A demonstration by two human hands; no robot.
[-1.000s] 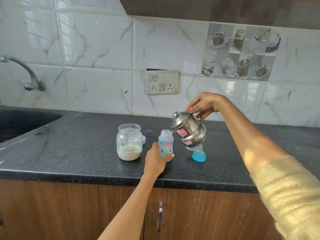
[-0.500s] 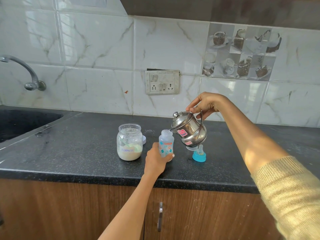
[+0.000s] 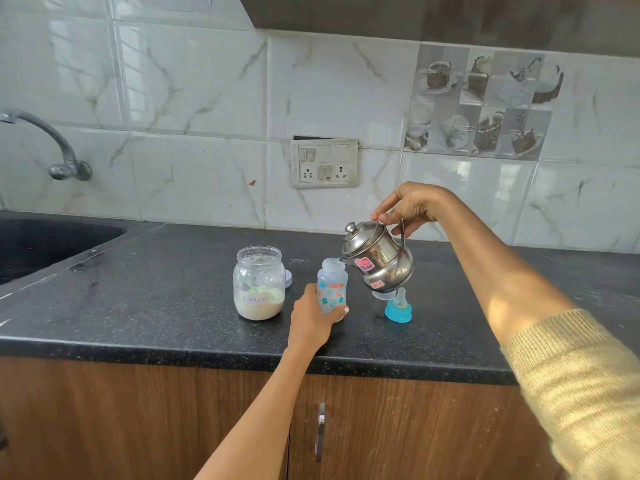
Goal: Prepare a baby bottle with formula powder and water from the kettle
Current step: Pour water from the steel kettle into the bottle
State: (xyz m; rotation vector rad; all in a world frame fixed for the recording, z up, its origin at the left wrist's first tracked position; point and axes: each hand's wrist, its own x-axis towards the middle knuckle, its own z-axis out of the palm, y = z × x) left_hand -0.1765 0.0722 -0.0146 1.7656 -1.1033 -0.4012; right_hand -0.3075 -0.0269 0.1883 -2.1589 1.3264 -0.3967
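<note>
From where I watch, the bottle (image 3: 332, 285) stands upright on the dark surface (image 3: 156, 306), near its front edge, and my left hand (image 3: 311, 315) has its fingers (image 3: 341, 310) wrapped closed around the bottle's lower half. I judge it light, thin plastic that would tip or slide on the polished stone if let go, so a low hold near the base is the right place. My right hand (image 3: 410, 207) is closed on the handle at the top of the steel kettle (image 3: 379, 259), which hangs tilted with its spout at the bottle's open mouth; I take the kettle to be the heavier, stiffer piece, its weight shifting as it empties, and possibly hot away from the handle. The jar (image 3: 259, 284) marked formula sits open just left of the bottle, a scoop inside. The teat with its blue ring (image 3: 398, 306) rests on the surface below the kettle. The surface looks glossy and hard, so spilled water would spread. A sink (image 3: 41, 244) lies well to the left, tiled wall (image 3: 194, 98) behind.
</note>
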